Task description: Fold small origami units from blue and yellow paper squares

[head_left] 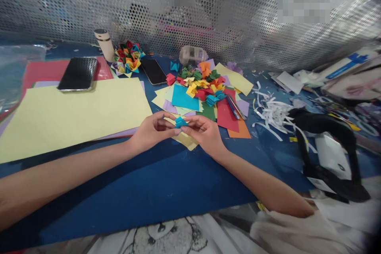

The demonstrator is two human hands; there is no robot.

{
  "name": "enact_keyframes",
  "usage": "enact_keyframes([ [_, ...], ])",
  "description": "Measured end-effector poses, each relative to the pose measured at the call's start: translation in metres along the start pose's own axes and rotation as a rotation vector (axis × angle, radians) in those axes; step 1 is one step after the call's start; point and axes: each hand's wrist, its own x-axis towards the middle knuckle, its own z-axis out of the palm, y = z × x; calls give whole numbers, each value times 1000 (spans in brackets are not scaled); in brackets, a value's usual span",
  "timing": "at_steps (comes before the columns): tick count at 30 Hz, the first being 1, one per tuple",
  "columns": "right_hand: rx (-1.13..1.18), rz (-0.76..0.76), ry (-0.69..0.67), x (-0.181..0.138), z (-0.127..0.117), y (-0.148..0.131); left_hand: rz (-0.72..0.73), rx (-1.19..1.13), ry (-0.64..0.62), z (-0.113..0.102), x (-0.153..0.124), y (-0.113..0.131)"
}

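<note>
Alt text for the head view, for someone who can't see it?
The left hand and right hand hold a folded blue paper above a blue table. Beyond, colourful folded pieces lie between a phone, left, and white strips, right.

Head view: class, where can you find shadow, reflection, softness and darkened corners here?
Head view: shadow falls on the blue table below the left forearm; head view: the left-hand phone mirrors a dotted pattern; head view: the blue folded paper looks crisper than the pale bundle at right, where corners blacken.
</note>
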Motion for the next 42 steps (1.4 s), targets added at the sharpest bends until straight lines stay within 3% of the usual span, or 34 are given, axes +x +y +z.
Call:
enact_keyframes([
  [7, -43, 76, -29, 1, -1, -3, -28, 28, -16, -2, 1, -2],
  [15, -85, -53, 24, -4, 1, 1, 0, 103, -27, -2, 1, -4],
  [20, -43, -63, -20, -5, 1, 3, 56, 172, 25, 0, 1, 2],
  [24, 21, -37, -15, -2, -2, 1, 52, 139, 40, -2, 2, 3],
  [32, -58, -137, 37, 0, -5, 2, 58, 99, 27, -3, 3, 0],
  [38, -236, -379, 204, -6, -5, 3, 243, 151, 121, -1, 2, -3],
  [42, -466, -609, 173, -8, -8, 0, 230, 267, 91, 0, -1, -1],
])
